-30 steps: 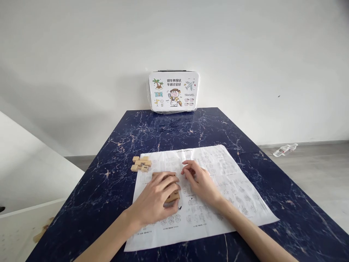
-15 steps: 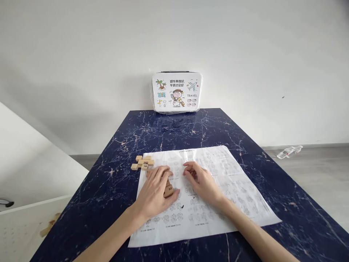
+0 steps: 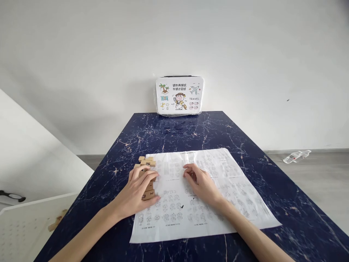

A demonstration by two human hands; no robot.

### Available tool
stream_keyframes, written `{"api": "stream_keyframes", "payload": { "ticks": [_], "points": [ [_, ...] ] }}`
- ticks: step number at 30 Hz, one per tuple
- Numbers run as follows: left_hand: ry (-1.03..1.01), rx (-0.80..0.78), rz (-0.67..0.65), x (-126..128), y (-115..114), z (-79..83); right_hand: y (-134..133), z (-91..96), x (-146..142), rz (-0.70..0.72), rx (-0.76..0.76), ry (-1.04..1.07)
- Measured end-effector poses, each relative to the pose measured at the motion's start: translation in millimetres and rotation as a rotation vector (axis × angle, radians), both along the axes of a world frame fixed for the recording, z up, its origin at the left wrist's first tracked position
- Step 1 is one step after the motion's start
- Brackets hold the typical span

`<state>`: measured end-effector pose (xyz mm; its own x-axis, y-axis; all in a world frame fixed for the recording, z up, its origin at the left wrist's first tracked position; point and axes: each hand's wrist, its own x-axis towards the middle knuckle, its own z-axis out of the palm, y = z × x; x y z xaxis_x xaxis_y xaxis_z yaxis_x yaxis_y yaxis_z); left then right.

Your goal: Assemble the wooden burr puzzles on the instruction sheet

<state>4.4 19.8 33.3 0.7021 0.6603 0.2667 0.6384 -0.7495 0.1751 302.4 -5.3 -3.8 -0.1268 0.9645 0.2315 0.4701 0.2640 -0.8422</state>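
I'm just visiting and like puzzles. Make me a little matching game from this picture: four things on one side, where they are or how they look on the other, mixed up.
Things
1. Left hand
2. Right hand
3. White case
4. Table

Places and looks
A. Dark blue with pale veins
B. Fingers curled, over the middle of the printed sheet
C. At the far end, near the wall
D. Fingers over the wooden blocks

Right pairs: 1-D, 2-B, 3-C, 4-A

From the wearer's head, we look forward and down over the nearby table [image 3: 204, 136], facing the wall [image 3: 245, 54] beyond it.
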Motion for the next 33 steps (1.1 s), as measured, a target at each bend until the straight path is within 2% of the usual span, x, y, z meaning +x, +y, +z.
{"api": "stream_keyframes", "payload": {
  "ticks": [4, 12, 14, 17, 20, 22, 24, 33],
  "points": [
    [0.039, 0.006, -0.047, -14.0, 7.2, 8.1, -0.8, 1.7, 0.3, 0.011, -0.014, -0.001],
    [0.021, 0.123, -0.128, -35.3, 26.0, 10.8, -0.5, 1.7, 0.5, 0.004, 0.023, -0.010],
    [-0.043, 0.145, -0.035, -35.1, 22.5, 7.7, -0.3, 1.9, 0.4, 0.006, 0.020, -0.012],
    [-0.228, 0.090, 0.267, -35.4, 11.0, -2.0, -0.2, 2.3, 0.2, 0.013, 0.016, -0.011],
    [-0.415, -0.136, 0.521, -37.1, -0.1, -11.4, -0.2, 2.6, 0.0, 0.017, 0.013, -0.011],
    [-0.494, -0.263, 0.603, -35.9, -3.2, -14.6, -0.4, 2.8, 0.0, 0.016, 0.013, -0.013],
    [-0.526, -0.307, 0.603, -31.4, -2.5, -15.4, -0.8, 2.9, 0.1, 0.015, 0.011, -0.015],
    [-0.506, -0.280, 0.436, -12.2, 10.2, -15.9, -1.9, 3.5, 0.4, 0.018, -0.008, -0.021]
  ]
}}
